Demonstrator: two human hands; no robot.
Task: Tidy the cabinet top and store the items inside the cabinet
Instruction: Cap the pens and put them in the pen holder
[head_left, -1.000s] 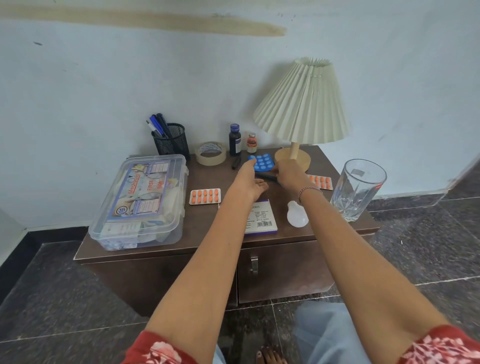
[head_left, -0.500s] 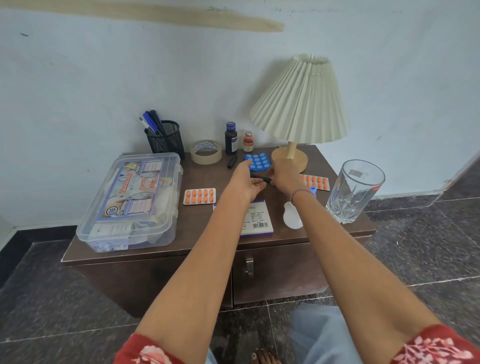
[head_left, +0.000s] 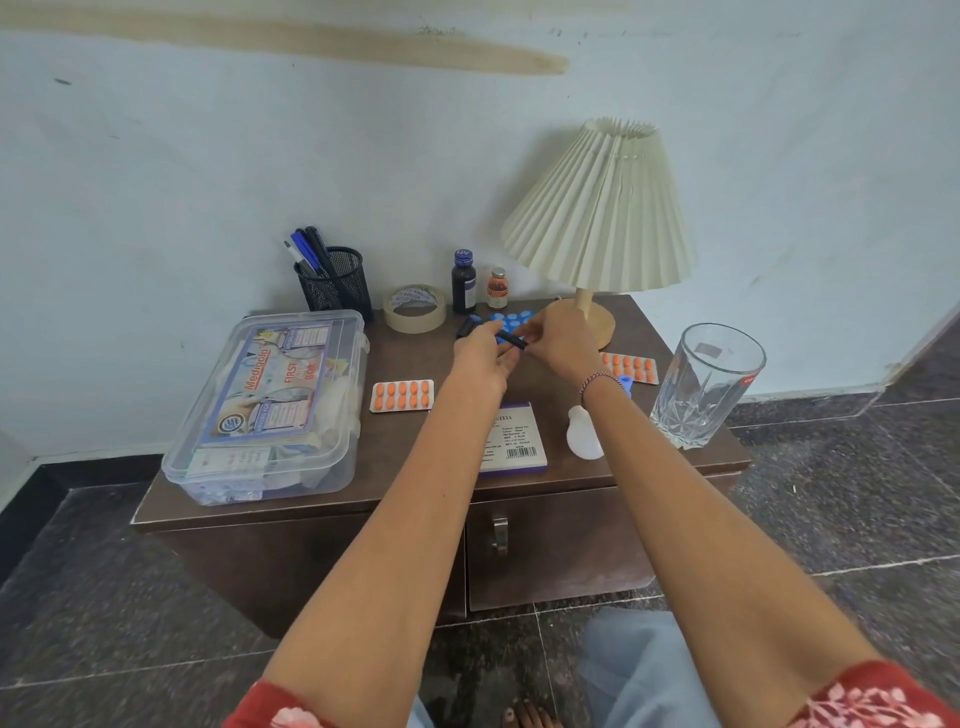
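A dark pen (head_left: 517, 341) is held between both hands just above the cabinet surface (head_left: 415, 356) (in front of the blue blister pack (head_left: 514, 318)). It is pinched by the curled fingers of the left hand (head_left: 480, 361) and the right hand (head_left: 558, 343), beside the lamp (head_left: 597, 208).

Cabinet top (head_left: 405, 364): first-aid box (head_left: 265, 405) at left, pen holder (head_left: 335, 286) behind it; tape roll (head_left: 414, 308), larger bottle (head_left: 463, 286) and smaller bottle (head_left: 497, 291) along the back; lamp (head_left: 597, 218) rear right; glass (head_left: 701, 384) front right; booklet (head_left: 514, 436) front centre.
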